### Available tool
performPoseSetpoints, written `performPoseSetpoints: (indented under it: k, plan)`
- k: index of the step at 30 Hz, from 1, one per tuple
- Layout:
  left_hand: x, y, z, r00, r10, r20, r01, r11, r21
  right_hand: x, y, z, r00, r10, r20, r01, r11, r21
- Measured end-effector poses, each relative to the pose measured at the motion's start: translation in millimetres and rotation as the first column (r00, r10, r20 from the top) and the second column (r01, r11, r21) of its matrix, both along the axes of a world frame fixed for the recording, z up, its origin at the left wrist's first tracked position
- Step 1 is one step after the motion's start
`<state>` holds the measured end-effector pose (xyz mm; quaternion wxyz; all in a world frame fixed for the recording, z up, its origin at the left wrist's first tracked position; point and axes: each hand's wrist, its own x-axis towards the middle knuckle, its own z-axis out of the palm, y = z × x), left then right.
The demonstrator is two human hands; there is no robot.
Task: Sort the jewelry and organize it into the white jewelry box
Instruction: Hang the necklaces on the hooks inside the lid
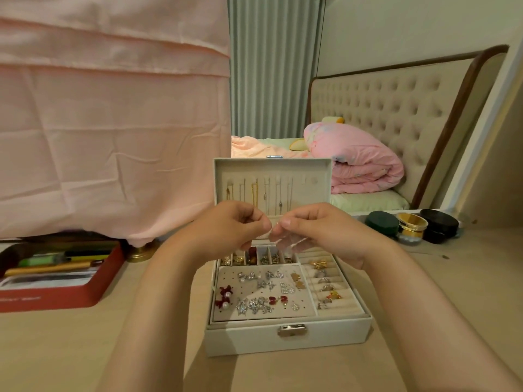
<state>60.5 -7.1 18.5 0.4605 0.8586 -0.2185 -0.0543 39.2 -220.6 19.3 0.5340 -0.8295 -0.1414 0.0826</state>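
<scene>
Both hands are hovering just above the open white jewelry box (288,339), fingertips nearly meeting over its back row. The left hand (235,224) is curling its fingers in, its grip narrowed to a thumb-and-forefinger pinch. The right hand (314,230) is doing the same, thumb pressing against forefinger. Between them they are pinching what looks like a small clear pouch (285,241), which is hanging below the fingertips; it is too blurred to tell what is inside.

The box is sitting on the bench (51,352), its clasp facing the person and its lid (271,168) standing upright. Thin necklaces (254,193) are hanging in a row inside the lid. In the tray, earrings (260,292) are lying on a perforated panel, silver ones mixed with red ones and pearl drops. Rings (325,281) are sitting in the padded rolls to the right of the panel, and a line of small compartments (266,258) at the back is holding more pieces.

A red tin (56,295) with pens in it is lying to the left, well apart from the box. Three round jars (411,223) are standing together to the right.
</scene>
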Motion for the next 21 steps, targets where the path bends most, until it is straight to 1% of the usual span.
performPoseSetpoints:
  k: [5, 7, 9, 10, 12, 15, 18, 19, 21]
  plan:
    - [1.1, -7.1, -4.5, 0.994, -0.082, -0.072, 0.079, 0.996, -0.046, 2.8, 0.1, -3.8, 0.999, -0.040, -0.029, 0.045, 0.977, 0.209]
    - [-0.5, -10.6, -5.5, 0.989, -0.091, -0.114, 0.084, 0.994, -0.066, 3.1, -0.5, -3.8, 0.998, -0.049, -0.045, 0.059, 0.968, 0.243]
    - [-0.6, -12.4, -6.1, 0.987, -0.071, -0.146, 0.056, 0.993, -0.100, 3.9, -1.9, -4.0, 0.996, -0.065, -0.066, 0.080, 0.962, 0.263]
    - [0.0, -12.5, -6.5, 0.984, -0.058, -0.166, 0.036, 0.990, -0.137, 4.0, -3.2, -4.1, 0.994, -0.080, -0.074, 0.098, 0.957, 0.272]
    - [2.4, -11.2, -8.3, 0.969, -0.084, -0.231, 0.018, 0.961, -0.276, 4.1, -6.7, -4.1, 0.990, -0.119, -0.081, 0.138, 0.947, 0.291]
    - [2.3, -11.2, -10.1, 0.920, -0.224, -0.322, 0.036, 0.866, -0.499, 4.9, -11.2, -3.3, 0.984, -0.158, -0.085, 0.177, 0.932, 0.316]
    - [2.9, -14.5, -10.0, 0.891, -0.323, -0.319, 0.060, 0.781, -0.622, 5.1, -16.5, -3.2, 0.981, -0.157, -0.114, 0.182, 0.950, 0.254]
    - [3.1, -16.2, -9.4, 0.890, -0.335, -0.309, 0.064, 0.763, -0.643, 4.9, -18.4, -3.7, 0.980, -0.143, -0.136, 0.169, 0.964, 0.204]
    - [2.4, -19.4, -6.7, 0.897, -0.335, -0.290, 0.068, 0.751, -0.657, 5.0, -20.9, -5.4, 0.981, -0.121, -0.153, 0.131, 0.990, 0.056]
